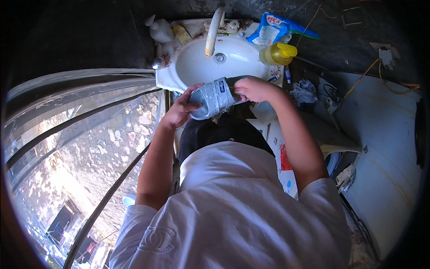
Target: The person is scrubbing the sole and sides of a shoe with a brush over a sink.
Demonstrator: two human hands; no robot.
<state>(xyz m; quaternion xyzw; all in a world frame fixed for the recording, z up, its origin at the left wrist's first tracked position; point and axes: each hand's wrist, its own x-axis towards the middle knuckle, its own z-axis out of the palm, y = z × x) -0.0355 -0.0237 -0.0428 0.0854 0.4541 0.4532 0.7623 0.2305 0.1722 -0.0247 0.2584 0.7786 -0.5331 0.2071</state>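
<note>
My left hand (184, 107) grips one end of a grey slide sandal (212, 101), thumb on the insole and fingers round the edge. The sandal lies over the front rim of a white washbasin (171, 75), with wet-looking white streaks on its broad strap and a small dark blue label. At the sandal's other end my right hand (252, 89) has its fingers curled by the strap opening. A bit of something yellow-green shows beside those fingers; what it is, and whether my hand holds it, is hidden.
A curved white faucet (213, 35) reaches over the basin. Round its rim stand a white pump bottle (161, 30), a yellow pump bottle (277, 53) and a blue plastic packet (270, 30). A mesh-covered window (111, 141) is at left; a cable (361, 79) hangs at right.
</note>
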